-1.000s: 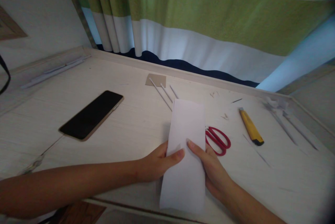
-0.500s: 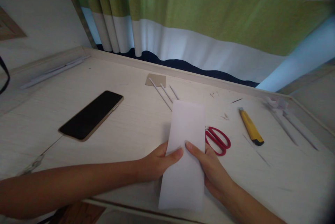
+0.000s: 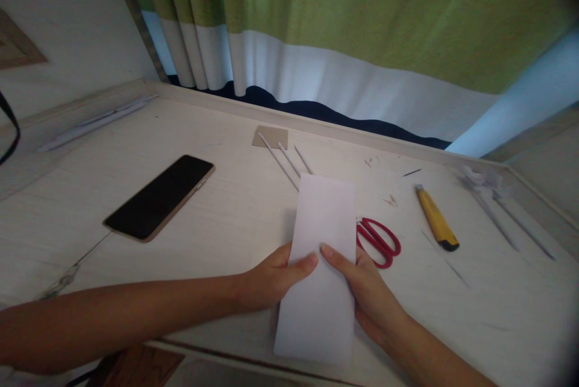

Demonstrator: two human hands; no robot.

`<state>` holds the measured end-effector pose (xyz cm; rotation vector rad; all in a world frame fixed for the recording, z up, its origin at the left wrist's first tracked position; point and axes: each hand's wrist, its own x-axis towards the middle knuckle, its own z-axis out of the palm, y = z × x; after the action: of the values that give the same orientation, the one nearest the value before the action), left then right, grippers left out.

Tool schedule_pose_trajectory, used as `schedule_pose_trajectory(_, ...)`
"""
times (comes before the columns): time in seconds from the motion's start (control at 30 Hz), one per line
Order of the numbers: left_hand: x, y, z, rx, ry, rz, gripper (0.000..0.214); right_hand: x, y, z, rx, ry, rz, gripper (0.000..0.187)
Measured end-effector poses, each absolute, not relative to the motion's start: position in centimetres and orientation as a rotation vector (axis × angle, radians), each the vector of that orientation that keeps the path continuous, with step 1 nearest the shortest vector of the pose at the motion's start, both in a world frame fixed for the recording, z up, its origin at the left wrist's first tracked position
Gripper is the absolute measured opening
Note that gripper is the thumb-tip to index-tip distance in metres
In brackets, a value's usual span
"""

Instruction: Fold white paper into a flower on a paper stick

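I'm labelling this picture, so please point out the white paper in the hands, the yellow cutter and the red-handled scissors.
White paper (image 3: 321, 288): head view, middle of its broad face.
Yellow cutter (image 3: 435, 216): head view, middle of its yellow body.
Red-handled scissors (image 3: 379, 243): head view, on the red handles.

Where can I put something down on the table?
There's bare table between the phone and the white paper, behind the left hand. Another patch, nearly bare, lies between the phone and the back ledge. It's crowded behind the paper, with thin white sticks and a tan card, and to its right, with red scissors and a yellow cutter.
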<state>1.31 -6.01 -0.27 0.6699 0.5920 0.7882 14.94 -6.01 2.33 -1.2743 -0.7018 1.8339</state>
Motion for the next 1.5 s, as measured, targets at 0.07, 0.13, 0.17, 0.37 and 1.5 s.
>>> schedule_pose_trajectory(0.07,1.3,-6.0,-0.2,0.671,0.591,0.784,0.038,14.9,-6.0,2.3,-1.266,-0.684,1.840,0.044)
schedule_pose_trajectory(0.13,1.3,-6.0,-0.1,0.669,0.600,0.782,0.039,14.9,-6.0,2.3,-1.262,-0.673,1.843,0.046)
schedule_pose_trajectory(0.17,1.3,-6.0,-0.1,0.670,0.607,0.780,0.040,14.9,-6.0,2.3,-1.261,-0.672,1.841,0.047)
schedule_pose_trajectory(0.37,1.3,-6.1,0.0,0.677,0.639,0.778,0.043,15.0,-6.0,2.4,-1.260,-0.679,1.863,0.039)
schedule_pose_trajectory(1.5,-1.4,-3.4,10.9,1.802,0.681,0.512,0.034,20.0,0.5,15.8,-1.115,-1.672,1.346,0.017)
